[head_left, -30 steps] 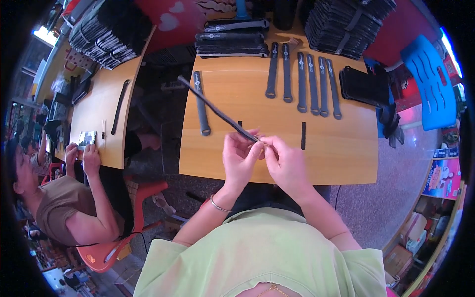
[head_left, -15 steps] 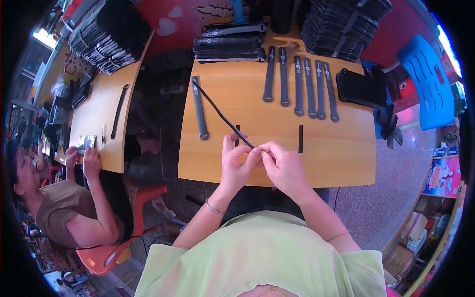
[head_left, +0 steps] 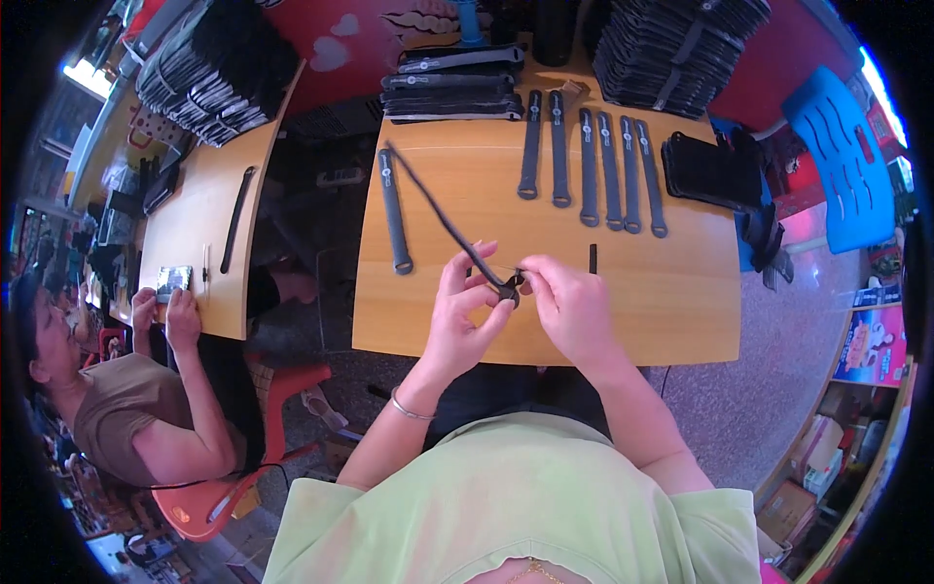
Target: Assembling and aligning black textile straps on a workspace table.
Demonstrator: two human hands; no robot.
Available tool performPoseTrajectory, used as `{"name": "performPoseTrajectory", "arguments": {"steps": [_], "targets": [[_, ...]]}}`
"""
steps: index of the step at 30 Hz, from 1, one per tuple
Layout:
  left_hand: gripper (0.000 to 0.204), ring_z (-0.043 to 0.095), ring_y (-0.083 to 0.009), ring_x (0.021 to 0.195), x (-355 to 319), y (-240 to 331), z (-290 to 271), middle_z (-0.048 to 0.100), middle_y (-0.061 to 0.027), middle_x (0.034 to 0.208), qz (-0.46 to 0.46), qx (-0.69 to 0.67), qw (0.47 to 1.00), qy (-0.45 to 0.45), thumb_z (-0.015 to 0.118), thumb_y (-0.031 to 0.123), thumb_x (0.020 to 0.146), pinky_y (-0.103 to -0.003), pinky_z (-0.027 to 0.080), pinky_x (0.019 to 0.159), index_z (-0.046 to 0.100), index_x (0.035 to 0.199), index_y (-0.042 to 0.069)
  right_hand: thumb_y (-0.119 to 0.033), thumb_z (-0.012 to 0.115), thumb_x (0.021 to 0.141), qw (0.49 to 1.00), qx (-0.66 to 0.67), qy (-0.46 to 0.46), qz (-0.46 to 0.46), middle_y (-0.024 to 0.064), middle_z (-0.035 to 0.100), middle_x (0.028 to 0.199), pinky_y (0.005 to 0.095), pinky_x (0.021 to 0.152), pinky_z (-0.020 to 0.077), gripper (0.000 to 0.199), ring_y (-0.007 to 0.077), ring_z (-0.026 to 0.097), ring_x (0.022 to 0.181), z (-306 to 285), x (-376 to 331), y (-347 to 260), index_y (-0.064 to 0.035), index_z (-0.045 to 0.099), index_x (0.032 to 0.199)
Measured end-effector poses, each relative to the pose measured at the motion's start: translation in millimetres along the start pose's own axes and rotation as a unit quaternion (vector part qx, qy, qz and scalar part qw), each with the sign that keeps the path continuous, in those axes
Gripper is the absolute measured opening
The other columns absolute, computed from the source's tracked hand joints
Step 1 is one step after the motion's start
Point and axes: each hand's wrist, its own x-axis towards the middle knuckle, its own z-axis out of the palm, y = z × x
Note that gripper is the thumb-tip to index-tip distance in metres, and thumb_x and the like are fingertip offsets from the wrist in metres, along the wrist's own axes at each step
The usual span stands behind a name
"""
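From the head view, both hands meet above the near edge of the wooden surface (head_left: 671, 311). The left hand (head_left: 459, 316) pinches the near end of a long dark strap (head_left: 443, 219) between thumb and fingers; the strap runs away up and to the left, its far end lying by another strap (head_left: 392, 212) flat on the surface. The right hand (head_left: 569, 307) has its grip pressed together on the same strap end, fingertips touching the left hand's. Farther back, a row of straps (head_left: 593, 161) lies side by side, with stacked straps (head_left: 452, 83) behind. A small dark piece (head_left: 592, 258) lies just beyond the right hand. At the left, another person (head_left: 126, 409) sits at a second table (head_left: 190, 229).
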Motion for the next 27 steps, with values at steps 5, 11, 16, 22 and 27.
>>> {"name": "performPoseTrajectory", "arguments": {"steps": [5,11,16,22,27], "targets": [[0.009,0.052,-0.0269,0.111,-3.3,9.5,-25.2,0.056,-0.0159,0.117,-0.029,-0.046,0.994,-0.098,0.067,0.003,0.076,-0.034,0.044,0.089,0.06,0.073,-0.001,-0.005,0.06,0.084,0.998,-0.023,-0.012,-0.064,0.0096,0.066,0.074,0.0336,0.056,0.0501,0.011,0.0243,0.066,0.067,-8.6,1.4,-10.2,-0.0069,0.063,0.094],[0.009,0.057,-0.0211,0.103,-29.1,19.4,-44.5,0.057,-0.0165,0.112,-0.096,-0.071,0.967,-0.225,0.062,0.004,0.081,-0.034,0.045,0.089,0.058,0.077,-0.003,-0.005,0.061,0.08,0.996,-0.055,0.046,-0.055,0.0081,0.065,0.074,0.034,0.057,0.0495,0.017,0.0232,0.065,0.067,-41.9,25.5,-12.9,-0.0094,0.063,0.096],[0.024,0.056,-0.013,0.099,-20.1,12.2,-25.6,0.057,-0.0091,0.103,-0.182,-0.216,0.948,-0.148,0.059,0.0,0.083,-0.026,0.048,0.082,0.051,0.105,-0.002,-0.006,0.061,0.077,0.973,-0.113,-0.05,-0.194,0.0081,0.063,0.075,0.0329,0.055,0.0493,0.021,0.0222,0.064,0.067,-48.3,4.1,-37.8,-0.0078,0.062,0.098],[0.026,0.059,-0.0124,0.07,-2.1,21.1,-16.3,0.056,-0.0058,0.09,-0.266,-0.342,0.9,-0.031,0.043,0.007,0.095,-0.021,0.045,0.06,0.044,0.12,0.003,-0.02,0.069,0.076,0.976,-0.077,-0.145,-0.144,0.0061,0.061,0.073,0.0319,0.054,0.0484,0.032,0.018,0.063,0.066,-47.7,-13.4,-36.9,-0.0086,0.06,0.106],[0.021,0.031,-0.0051,0.051,-4.2,29.4,-8.4,0.043,0.0007,0.072,-0.314,-0.439,0.841,0.024,0.04,0.007,0.095,-0.02,0.026,0.046,0.047,0.115,0.004,-0.021,0.078,0.069,0.992,0.019,-0.12,-0.034,0.0022,0.06,0.072,0.0301,0.054,0.0473,0.045,0.0189,0.061,0.065,-50.0,-15.8,-28.9,-0.0134,0.062,0.111]]}}
